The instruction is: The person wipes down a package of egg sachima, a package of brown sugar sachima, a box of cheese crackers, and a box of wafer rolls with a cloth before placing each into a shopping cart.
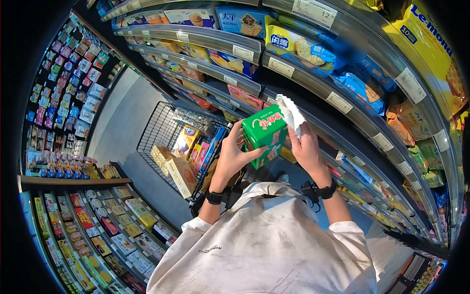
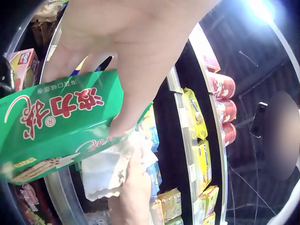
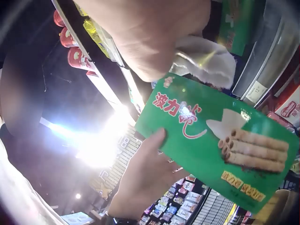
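Observation:
My left hand [image 1: 231,153] grips a green box of egg rolls [image 1: 264,128] from the side, thumb across one face and fingers spread along the other. Rolled wafers are printed on its broad face in the right wrist view. My right hand [image 1: 307,151] pinches a crumpled white cloth [image 1: 291,115] at the box's right edge. The left wrist view shows the cloth [image 2: 104,174] hanging along the box's lower edge, in front of the right fingers. Wristbands circle both wrists.
A black wire shopping cart [image 1: 152,128] stands ahead on the left, holding several packages. Shelves of biscuits and snacks with a price-tag rail [image 1: 338,103] curve close along the right. A low display shelf [image 1: 73,181] runs along the left, past a grey floor [image 1: 115,108].

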### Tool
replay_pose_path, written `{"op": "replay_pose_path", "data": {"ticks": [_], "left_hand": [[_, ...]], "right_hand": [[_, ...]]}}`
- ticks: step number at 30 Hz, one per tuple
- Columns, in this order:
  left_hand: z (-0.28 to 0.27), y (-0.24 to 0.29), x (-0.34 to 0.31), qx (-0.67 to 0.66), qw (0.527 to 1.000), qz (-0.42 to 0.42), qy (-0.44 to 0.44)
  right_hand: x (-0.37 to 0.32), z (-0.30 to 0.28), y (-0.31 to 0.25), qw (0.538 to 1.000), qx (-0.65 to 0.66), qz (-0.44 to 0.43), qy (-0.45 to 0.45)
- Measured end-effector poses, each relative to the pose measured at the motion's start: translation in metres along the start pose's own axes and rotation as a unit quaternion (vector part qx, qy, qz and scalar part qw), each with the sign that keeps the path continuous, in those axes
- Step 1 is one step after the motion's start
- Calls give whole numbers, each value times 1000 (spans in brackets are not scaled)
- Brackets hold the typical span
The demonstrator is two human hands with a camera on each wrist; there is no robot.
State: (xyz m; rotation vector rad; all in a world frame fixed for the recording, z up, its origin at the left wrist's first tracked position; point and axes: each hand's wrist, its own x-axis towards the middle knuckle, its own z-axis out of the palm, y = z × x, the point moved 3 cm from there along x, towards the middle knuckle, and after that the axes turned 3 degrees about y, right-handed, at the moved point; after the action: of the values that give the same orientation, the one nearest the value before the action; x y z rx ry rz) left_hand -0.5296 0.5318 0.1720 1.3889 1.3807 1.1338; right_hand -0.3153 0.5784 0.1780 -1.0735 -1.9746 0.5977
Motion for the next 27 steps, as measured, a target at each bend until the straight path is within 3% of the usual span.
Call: {"op": "replay_pose_path", "data": {"ticks": [4, 6, 7, 9, 13, 16, 20, 25, 27], "left_hand": [[1, 2, -1, -80, 995, -37, 37], [4, 7, -2, -105, 992, -47, 47], [7, 5, -1, -105, 992, -47, 46], [9, -5, 2, -122, 989, 13, 85], [-6, -11, 5, -186, 971, -35, 143], [-18, 7, 3, -251, 948, -81, 178], [-12, 4, 5, -212, 969, -19, 127], [1, -1, 0, -263, 952, -108, 112], [-3, 2, -1, -271, 943, -91, 167]], "right_hand": [[-2, -6, -4, 995, 50, 26, 83], [4, -12, -26, 991, 0, -119, 68], [8, -9, -35, 990, -14, -138, 12], [6, -2, -45, 988, -31, -134, -73], [-2, 1, -28, 980, 16, -147, -135], [-6, -1, -18, 985, 10, -111, -133], [-2, 3, -35, 985, 31, -122, -117], [5, 4, -44, 978, 21, -161, -128], [1, 2, -41, 977, 18, -159, -143]]}}
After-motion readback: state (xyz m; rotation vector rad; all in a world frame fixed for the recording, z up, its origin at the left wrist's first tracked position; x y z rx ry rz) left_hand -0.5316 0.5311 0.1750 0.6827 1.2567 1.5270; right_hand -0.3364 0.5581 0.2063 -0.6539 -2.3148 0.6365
